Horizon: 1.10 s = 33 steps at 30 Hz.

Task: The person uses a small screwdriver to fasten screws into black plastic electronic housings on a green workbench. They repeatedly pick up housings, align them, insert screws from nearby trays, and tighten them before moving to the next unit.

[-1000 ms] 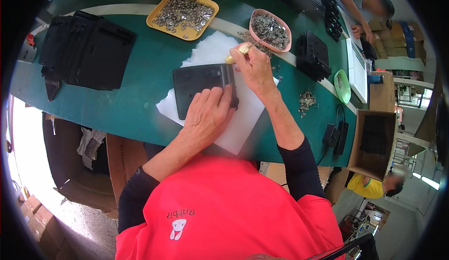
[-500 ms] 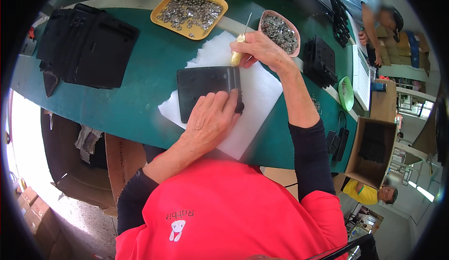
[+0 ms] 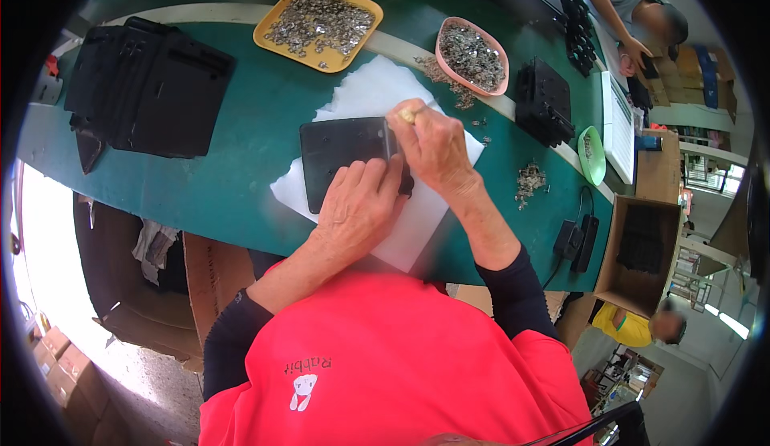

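A flat black plastic panel [image 3: 330,145] with a raised strip along its right side lies on a white foam sheet [image 3: 365,85]. My left hand [image 3: 357,205] rests across the panel's near right part, fingers stretched out flat on it. At the panel's far right corner, my right hand [image 3: 433,145] is closed around a screwdriver-like tool whose pale yellow handle [image 3: 407,115] shows at the top of the fist. The tool's shaft and tip are hidden under the hand.
Small metal pieces fill a yellow tray [image 3: 261,38] and a pink bowl [image 3: 504,81]; loose ones lie beside the bowl. Black panels are stacked at left [image 3: 172,93] and right [image 3: 543,101]. A green bowl [image 3: 592,157] and open cardboard box [image 3: 638,245] stand right. A co-worker [image 3: 622,5] sits beyond.
My right hand has turned over and drawn nearer, onto the panel's right side; the tool's thin shaft, which pointed up and away, no longer shows. My left hand stays on the panel.
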Motion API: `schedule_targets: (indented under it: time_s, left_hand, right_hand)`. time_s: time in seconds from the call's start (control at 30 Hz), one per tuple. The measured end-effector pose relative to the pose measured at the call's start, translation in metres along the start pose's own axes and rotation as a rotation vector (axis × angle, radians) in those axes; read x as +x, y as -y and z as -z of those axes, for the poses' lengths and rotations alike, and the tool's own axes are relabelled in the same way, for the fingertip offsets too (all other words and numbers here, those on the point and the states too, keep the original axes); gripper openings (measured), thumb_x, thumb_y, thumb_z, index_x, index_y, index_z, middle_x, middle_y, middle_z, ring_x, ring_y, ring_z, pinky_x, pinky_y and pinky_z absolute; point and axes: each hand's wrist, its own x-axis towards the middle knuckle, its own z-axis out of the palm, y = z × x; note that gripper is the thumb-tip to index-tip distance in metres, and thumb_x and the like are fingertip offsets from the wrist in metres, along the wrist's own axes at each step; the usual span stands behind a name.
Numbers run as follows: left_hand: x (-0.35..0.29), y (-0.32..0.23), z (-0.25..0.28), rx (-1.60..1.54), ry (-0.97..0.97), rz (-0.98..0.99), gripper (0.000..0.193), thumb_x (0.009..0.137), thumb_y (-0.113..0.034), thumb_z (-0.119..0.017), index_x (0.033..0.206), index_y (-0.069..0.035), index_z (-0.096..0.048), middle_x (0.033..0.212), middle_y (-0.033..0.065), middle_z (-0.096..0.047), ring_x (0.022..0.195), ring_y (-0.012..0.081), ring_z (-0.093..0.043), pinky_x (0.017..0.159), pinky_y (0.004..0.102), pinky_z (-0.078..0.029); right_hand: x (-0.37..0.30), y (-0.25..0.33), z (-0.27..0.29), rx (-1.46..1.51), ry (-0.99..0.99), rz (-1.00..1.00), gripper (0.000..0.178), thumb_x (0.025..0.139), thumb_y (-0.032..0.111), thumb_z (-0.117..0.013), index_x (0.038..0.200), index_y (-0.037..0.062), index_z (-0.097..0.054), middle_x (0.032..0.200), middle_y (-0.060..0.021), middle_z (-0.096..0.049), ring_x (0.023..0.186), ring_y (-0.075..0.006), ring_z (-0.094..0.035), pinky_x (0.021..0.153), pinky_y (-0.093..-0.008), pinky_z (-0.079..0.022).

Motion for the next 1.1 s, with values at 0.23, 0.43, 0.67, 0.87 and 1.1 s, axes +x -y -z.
schedule_targets:
  time_s: [0.23,0.43,0.67,0.87,1.1]
  left_hand:
    - [0.002,-0.001,-0.003,0.021,-0.075,-0.083,0.042,0.075,-0.015,-0.07,0.114,-0.003,-0.061,0.088,0.0061,-0.05,0.08,0.0227,-0.051,0.069,0.0347,-0.041]
    - [-0.003,0.003,-0.005,0.06,-0.173,-0.232,0.025,0.074,-0.006,-0.068,0.099,-0.009,-0.068,0.088,0.0018,-0.057,0.079,0.0223,-0.054,0.066,0.0359,-0.043]
    - [0.019,-0.029,0.034,-0.412,-0.307,-0.09,0.025,0.08,0.006,-0.069,0.103,-0.005,-0.065,0.09,0.0105,-0.059,0.08,0.0264,-0.056,0.068,0.0329,-0.046]
    - [0.04,-0.05,0.041,-0.846,-0.361,-0.078,0.019,0.089,0.004,-0.062,0.107,-0.003,-0.057,0.095,0.007,-0.061,0.086,0.0156,-0.057,0.073,0.0269,-0.047]
    - [0.067,-0.068,0.047,-1.628,-0.261,0.21,0.013,0.098,-0.005,-0.054,0.111,-0.004,-0.054,0.097,0.0032,-0.062,0.085,0.0093,-0.058,0.073,0.0244,-0.048]
  right_hand:
    - [-0.002,0.005,0.01,0.1,0.016,-0.133,0.019,0.094,0.02,-0.056,0.095,0.002,-0.062,0.084,-0.014,-0.065,0.072,-0.0319,-0.065,0.061,-0.0391,-0.051]
    - [-0.022,0.008,0.012,0.384,-0.238,-0.224,0.018,0.093,0.013,-0.054,0.088,0.0005,-0.066,0.081,-0.0102,-0.067,0.071,-0.0229,-0.065,0.065,-0.0324,-0.051]
    - [-0.065,0.015,0.045,0.712,-0.174,-0.594,0.022,0.091,0.011,-0.06,0.107,-0.0025,-0.066,0.072,-0.0034,-0.061,0.051,-0.0058,-0.051,0.046,-0.0223,-0.04]
    - [-0.073,0.029,0.072,0.836,-0.347,-0.635,0.026,0.094,0.014,-0.061,0.11,-0.005,-0.065,0.082,-0.0083,-0.067,0.041,-0.0035,-0.045,0.034,-0.0196,-0.03]
    - [-0.085,0.012,0.079,1.327,-0.261,-0.65,0.04,0.099,0.025,-0.057,0.129,-0.0017,-0.052,0.095,-0.0095,-0.069,0.043,-0.0045,-0.045,0.035,-0.0192,-0.03]
